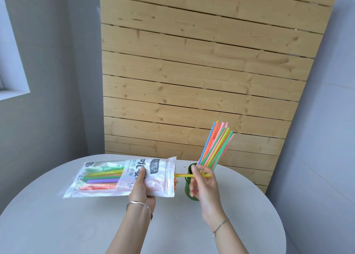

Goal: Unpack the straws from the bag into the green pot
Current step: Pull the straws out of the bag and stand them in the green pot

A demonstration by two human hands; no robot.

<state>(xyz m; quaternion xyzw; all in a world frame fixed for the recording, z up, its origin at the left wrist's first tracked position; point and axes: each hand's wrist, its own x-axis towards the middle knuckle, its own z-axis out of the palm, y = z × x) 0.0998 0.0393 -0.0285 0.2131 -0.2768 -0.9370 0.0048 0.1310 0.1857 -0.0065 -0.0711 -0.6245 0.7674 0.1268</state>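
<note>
From the head camera, the left hand (141,186) holds the bag (123,177) of straws level above the round grey table (76,225), thumb on top and fingers wrapped underneath, clamped on the plastic near its open end. Inside the bag, green, purple, yellow and orange straws (101,179) lie lengthwise (the printed label hides part of them). The bag's mouth points right, toward the green pot (189,191).

The right hand (202,184) is just in front of the pot, fingers pinched together on a single yellow straw (187,175), which runs level from the bag's mouth across to the fingertips and pokes out past them. A few orange ends show at the mouth below it.

The green pot stands on the table, mostly hidden behind the right hand. A bunch of coloured straws (216,146) fans up and to the right from it; their lower ends seem to sit inside the pot, though the hand covers that spot. Behind the table stands a wooden slat panel (201,61).
</note>
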